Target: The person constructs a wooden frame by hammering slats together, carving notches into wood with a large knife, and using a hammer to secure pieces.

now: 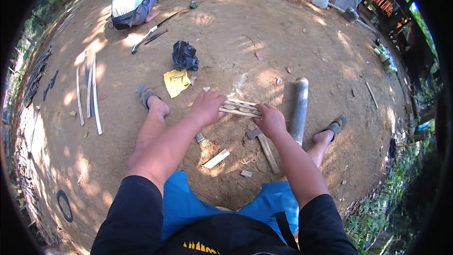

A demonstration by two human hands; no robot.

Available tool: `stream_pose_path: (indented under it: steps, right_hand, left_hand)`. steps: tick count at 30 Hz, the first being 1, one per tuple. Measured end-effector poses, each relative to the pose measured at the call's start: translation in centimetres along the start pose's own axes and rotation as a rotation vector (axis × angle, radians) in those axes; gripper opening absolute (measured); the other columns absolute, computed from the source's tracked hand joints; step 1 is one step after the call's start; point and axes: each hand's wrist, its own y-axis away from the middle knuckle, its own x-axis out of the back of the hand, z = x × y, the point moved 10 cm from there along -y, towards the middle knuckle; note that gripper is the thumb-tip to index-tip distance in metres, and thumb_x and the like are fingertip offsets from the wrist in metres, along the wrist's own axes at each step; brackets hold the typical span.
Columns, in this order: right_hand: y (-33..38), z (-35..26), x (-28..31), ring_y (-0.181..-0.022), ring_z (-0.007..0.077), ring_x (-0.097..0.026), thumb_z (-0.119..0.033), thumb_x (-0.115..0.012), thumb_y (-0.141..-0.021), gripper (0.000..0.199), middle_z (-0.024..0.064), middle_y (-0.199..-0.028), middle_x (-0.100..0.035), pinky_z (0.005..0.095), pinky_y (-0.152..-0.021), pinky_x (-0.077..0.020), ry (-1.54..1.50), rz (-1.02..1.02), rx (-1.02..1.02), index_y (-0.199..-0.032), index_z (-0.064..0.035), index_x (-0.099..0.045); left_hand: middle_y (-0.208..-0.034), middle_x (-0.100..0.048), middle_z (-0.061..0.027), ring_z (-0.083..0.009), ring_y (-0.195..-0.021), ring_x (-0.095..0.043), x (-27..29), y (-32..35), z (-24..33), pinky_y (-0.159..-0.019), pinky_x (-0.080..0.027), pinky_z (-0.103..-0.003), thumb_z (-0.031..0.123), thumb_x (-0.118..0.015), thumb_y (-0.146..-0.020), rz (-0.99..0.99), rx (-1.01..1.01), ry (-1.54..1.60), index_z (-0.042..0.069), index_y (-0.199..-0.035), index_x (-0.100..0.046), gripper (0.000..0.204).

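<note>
Between my two hands is a short bundle of pale split wood or bamboo strips (239,107), held level above the ground. My left hand (207,108) is closed round its left end, and my right hand (270,120) grips the right end. What lies between the strips is too small to make out. Below my right hand a hatchet (264,147) with a wooden handle lies on the dirt. A pale split piece (216,158) rests between my legs, with a small offcut (246,174) beside it. Under my left forearm another tool (200,138) shows only partly.
A thick grey bamboo pole or pipe (299,111) lies by my right leg. Ahead are a yellow cloth (177,83) and a black plastic bag (184,55). Long strips (92,92) lie at left. A machete (153,30) lies near a crouching person (134,0).
</note>
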Motion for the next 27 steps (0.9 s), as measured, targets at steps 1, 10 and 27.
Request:
stream_pose_path:
  steps: [1, 10, 27]
  right_hand:
    - [0.1, 0.3, 0.1, -0.110, 0.0302, -0.064, -0.028, -0.080, -0.081, 0.044, 0.0072, -0.115, -0.066, 0.0419, -0.094, -0.0512, -0.029, -0.020, -0.025, -0.120, -0.0126, -0.065]
    - [5.2, -1.5, 7.2, -0.098, 0.0330, -0.066, -0.020, -0.086, -0.075, 0.045, 0.0094, -0.107, -0.067, 0.0421, -0.086, -0.0526, -0.174, 0.132, 0.066, -0.113, -0.0103, -0.066]
    - [14.2, -8.5, 11.6, -0.107, 0.0152, -0.063, -0.019, -0.067, -0.099, 0.040, 0.0083, -0.117, -0.067, 0.0322, -0.097, -0.0499, -1.467, 0.175, 0.229, -0.131, 0.0003, -0.051]
  left_hand:
    - [-0.119, -0.061, -0.0078, -0.0271, -0.120, -0.056, 0.2, -0.1, 0.4, -0.105, -0.042, -0.044, 0.032, -0.076, -0.085, 0.003, -0.020, -0.022, 0.012, -0.125, -0.062, 0.047]
    - [-0.113, -0.063, -0.0068, -0.0296, -0.111, -0.059, 7.2, 4.0, 5.6, -0.102, -0.042, -0.044, 0.038, -0.080, -0.082, 0.093, -0.157, 0.031, 0.013, -0.121, -0.066, 0.049]
    - [-0.118, -0.067, -0.0069, -0.0112, -0.108, -0.058, 9.1, 14.7, 3.0, -0.097, -0.043, -0.027, 0.045, -0.055, -0.105, 0.539, 0.125, 1.402, -0.001, -0.131, -0.057, 0.053]
